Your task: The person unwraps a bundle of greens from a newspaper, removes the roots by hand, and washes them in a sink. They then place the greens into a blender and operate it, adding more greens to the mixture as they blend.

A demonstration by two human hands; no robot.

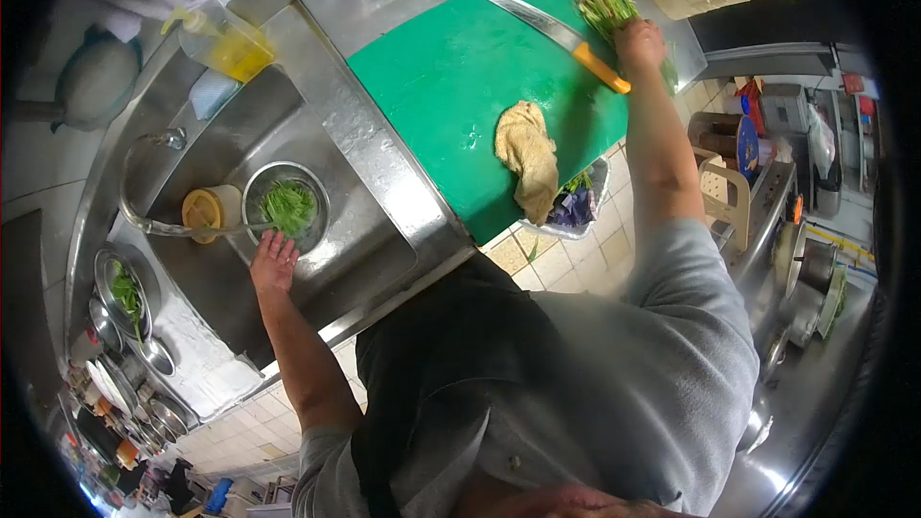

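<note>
My left hand (275, 264) reaches over the sink with its fingers stretched out and holds nothing. Its fingertips overlap the near rim of a round metal bowl (323, 196), where chopped greens (288, 206) lie under the spout of the faucet (144, 223). At the far right of the green cutting board (432, 67), my right hand (641, 46) is closed round a bunch of green stalks (602, 5) with brownish ends. Beside that hand lies a knife (552, 31) with an orange handle. A crumpled tan cloth (526, 158) sits at the board's near edge.
The metal sink (273, 110) also holds a container with a yellow lid (202, 215). A pump bottle of yellow liquid (235, 46) stands at the sink's back corner. Below the board is a lined bin (574, 206). Leafy greens fill a metal bowl (142, 273) at left.
</note>
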